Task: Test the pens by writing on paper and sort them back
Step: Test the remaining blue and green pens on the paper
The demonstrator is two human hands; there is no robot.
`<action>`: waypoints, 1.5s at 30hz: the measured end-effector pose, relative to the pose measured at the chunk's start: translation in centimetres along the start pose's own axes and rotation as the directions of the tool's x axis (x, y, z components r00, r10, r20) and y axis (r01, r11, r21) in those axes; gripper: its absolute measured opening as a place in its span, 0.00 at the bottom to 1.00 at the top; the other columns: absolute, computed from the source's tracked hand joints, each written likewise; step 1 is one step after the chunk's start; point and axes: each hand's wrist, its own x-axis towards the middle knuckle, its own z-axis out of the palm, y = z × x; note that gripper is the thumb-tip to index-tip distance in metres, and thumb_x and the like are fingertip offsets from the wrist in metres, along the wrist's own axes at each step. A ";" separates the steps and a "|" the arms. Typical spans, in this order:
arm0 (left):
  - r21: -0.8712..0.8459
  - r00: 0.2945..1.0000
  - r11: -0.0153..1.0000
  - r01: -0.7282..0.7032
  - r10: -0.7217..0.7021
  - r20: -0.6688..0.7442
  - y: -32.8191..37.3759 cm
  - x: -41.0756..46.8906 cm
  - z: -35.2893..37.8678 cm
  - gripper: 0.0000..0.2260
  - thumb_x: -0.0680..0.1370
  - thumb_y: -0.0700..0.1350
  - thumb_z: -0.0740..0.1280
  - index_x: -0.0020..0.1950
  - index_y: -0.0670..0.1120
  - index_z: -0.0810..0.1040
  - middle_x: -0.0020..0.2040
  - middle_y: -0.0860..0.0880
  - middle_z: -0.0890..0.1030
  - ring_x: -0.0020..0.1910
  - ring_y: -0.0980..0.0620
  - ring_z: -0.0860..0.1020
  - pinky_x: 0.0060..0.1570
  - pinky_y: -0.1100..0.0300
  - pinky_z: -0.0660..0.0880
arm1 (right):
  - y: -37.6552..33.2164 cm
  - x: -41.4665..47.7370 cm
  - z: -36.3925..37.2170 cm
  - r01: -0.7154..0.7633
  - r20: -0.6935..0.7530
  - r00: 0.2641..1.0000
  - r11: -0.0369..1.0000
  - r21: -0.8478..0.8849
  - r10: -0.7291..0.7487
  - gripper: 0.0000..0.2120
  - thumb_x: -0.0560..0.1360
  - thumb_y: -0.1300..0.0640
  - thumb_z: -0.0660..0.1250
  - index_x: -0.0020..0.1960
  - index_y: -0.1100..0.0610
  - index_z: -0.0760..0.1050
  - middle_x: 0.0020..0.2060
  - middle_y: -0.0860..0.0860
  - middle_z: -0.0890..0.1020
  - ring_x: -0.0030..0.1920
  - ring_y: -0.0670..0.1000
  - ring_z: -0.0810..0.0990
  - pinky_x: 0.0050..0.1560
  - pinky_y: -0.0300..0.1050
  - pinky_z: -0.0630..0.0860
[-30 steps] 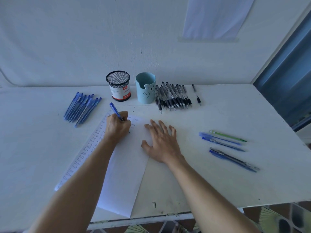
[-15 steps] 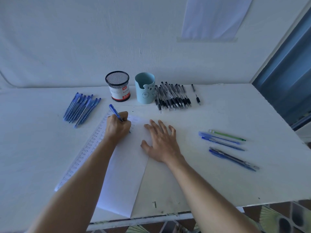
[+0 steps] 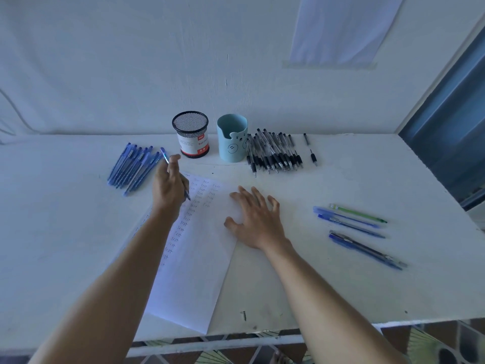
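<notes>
You're well along I reckon: left hand (image 3: pixel 169 190) grips a slim blue pen (image 3: pixel 164 154), right hand (image 3: pixel 256 222) splayed on scribbled white paper (image 3: pixel 194 271), sorting unfinished.

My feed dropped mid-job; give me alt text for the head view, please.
The left hand grips a blue pen over a paper bearing columns of the word test, while the right hand lies flat on the sheet's right edge. More blue pens lie left, black pens beside a teal cup behind.
</notes>
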 end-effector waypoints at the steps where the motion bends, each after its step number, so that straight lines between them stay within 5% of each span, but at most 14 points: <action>1: 0.018 1.000 1.000 -0.013 0.013 0.011 0.1 0.1 -0.3 0.13 0.86 0.53 0.55 0.59 0.47 0.75 0.22 0.51 0.70 0.20 0.55 0.66 0.22 0.64 0.63 | -0.1 0.1 -0.2 -0.013 0.014 1.000 1.000 0.010 0.013 0.29 0.76 0.39 0.59 0.75 0.42 0.58 0.80 0.42 0.54 0.80 0.47 0.47 0.75 0.58 0.44; 7: 0.052 0.991 0.998 -0.045 0.038 0.128 0.9 -0.2 -1.8 0.17 0.86 0.55 0.51 0.56 0.44 0.72 0.22 0.51 0.66 0.19 0.54 0.65 0.21 0.63 0.62 | -1.5 1.0 -0.7 -0.086 0.096 0.992 0.995 0.059 0.080 0.29 0.75 0.42 0.60 0.74 0.42 0.59 0.79 0.39 0.54 0.80 0.49 0.46 0.75 0.62 0.41; 14: 0.410 0.986 0.911 -0.032 -0.040 0.165 0.6 0.2 -3.9 0.17 0.85 0.55 0.55 0.48 0.45 0.75 0.29 0.47 0.72 0.24 0.54 0.71 0.30 0.59 0.67 | -2.4 1.7 0.0 -0.052 0.020 0.999 0.996 0.071 0.050 0.26 0.75 0.48 0.58 0.73 0.46 0.61 0.79 0.42 0.55 0.80 0.51 0.47 0.74 0.66 0.41; 18: 0.698 0.993 0.713 -0.075 -0.012 0.118 1.0 1.5 -5.5 0.17 0.84 0.57 0.57 0.62 0.50 0.80 0.45 0.43 0.82 0.45 0.43 0.79 0.44 0.54 0.72 | -2.3 1.8 0.7 -0.058 -0.037 0.998 0.997 0.050 0.060 0.27 0.74 0.45 0.56 0.73 0.46 0.61 0.79 0.44 0.55 0.80 0.50 0.48 0.75 0.64 0.42; 20: 0.781 0.993 0.617 -0.094 0.004 0.116 0.8 2.6 -5.8 0.18 0.85 0.50 0.56 0.72 0.48 0.75 0.62 0.39 0.78 0.60 0.38 0.75 0.54 0.50 0.71 | -2.3 1.8 0.9 -0.059 -0.060 0.996 0.997 0.039 0.061 0.31 0.71 0.43 0.52 0.73 0.47 0.61 0.80 0.46 0.56 0.80 0.51 0.48 0.74 0.64 0.43; 22: 0.825 0.992 0.560 -0.077 -0.041 0.120 0.4 3.6 -5.7 0.20 0.85 0.43 0.53 0.77 0.44 0.68 0.67 0.36 0.68 0.64 0.36 0.70 0.60 0.45 0.69 | -2.3 1.9 1.0 -0.057 -0.073 0.996 0.998 0.037 0.060 0.32 0.70 0.42 0.52 0.73 0.47 0.62 0.79 0.46 0.56 0.79 0.51 0.49 0.74 0.64 0.43; 25: 0.887 0.993 0.451 -0.105 -0.001 0.118 -0.6 4.6 -5.4 0.19 0.80 0.36 0.58 0.71 0.39 0.73 0.64 0.36 0.67 0.61 0.34 0.70 0.60 0.42 0.71 | -2.3 2.0 1.1 -0.061 -0.081 0.995 0.998 0.031 0.063 0.32 0.70 0.41 0.52 0.73 0.47 0.62 0.79 0.46 0.57 0.79 0.51 0.50 0.74 0.64 0.44; 29: 0.951 0.980 0.276 -0.143 0.174 0.097 -1.3 4.9 -5.2 0.09 0.75 0.35 0.65 0.52 0.40 0.82 0.49 0.41 0.79 0.51 0.40 0.76 0.60 0.45 0.67 | -2.3 2.0 1.1 -0.060 -0.095 0.994 0.998 0.024 0.062 0.32 0.70 0.41 0.53 0.72 0.47 0.62 0.79 0.46 0.58 0.79 0.51 0.51 0.73 0.64 0.44; 33: 0.892 0.967 0.420 -0.169 0.248 0.066 -1.6 5.6 -6.0 0.09 0.74 0.34 0.70 0.53 0.38 0.81 0.48 0.39 0.81 0.47 0.38 0.79 0.55 0.46 0.70 | -2.3 1.9 1.2 -0.061 -0.104 0.993 0.998 0.025 0.063 0.31 0.70 0.41 0.54 0.72 0.47 0.63 0.78 0.46 0.59 0.79 0.51 0.51 0.73 0.63 0.45; 37: 0.838 0.964 0.513 -0.185 0.259 0.053 -1.7 6.1 -7.0 0.04 0.74 0.36 0.72 0.45 0.38 0.79 0.43 0.39 0.80 0.41 0.38 0.78 0.42 0.50 0.74 | -2.3 2.0 1.3 -0.059 -0.105 0.993 0.998 0.018 0.061 0.31 0.70 0.41 0.53 0.72 0.47 0.63 0.78 0.46 0.59 0.79 0.51 0.51 0.73 0.64 0.45; 42: 0.848 0.979 0.520 -0.097 0.204 -0.013 -1.5 6.2 -7.4 0.04 0.77 0.38 0.69 0.43 0.38 0.81 0.43 0.40 0.80 0.42 0.40 0.78 0.39 0.52 0.72 | -2.4 1.9 1.2 -0.063 -0.109 0.992 0.998 0.028 0.065 0.31 0.69 0.41 0.53 0.72 0.47 0.64 0.78 0.46 0.59 0.79 0.51 0.51 0.73 0.63 0.45; 45: 0.864 0.976 0.494 -0.092 0.215 -0.019 -1.1 5.5 -7.0 0.06 0.77 0.42 0.69 0.47 0.39 0.82 0.47 0.39 0.82 0.50 0.38 0.78 0.46 0.48 0.75 | -2.4 1.9 1.1 -0.062 -0.098 0.993 0.998 0.030 0.065 0.32 0.69 0.41 0.53 0.72 0.47 0.63 0.79 0.45 0.58 0.79 0.51 0.51 0.73 0.64 0.44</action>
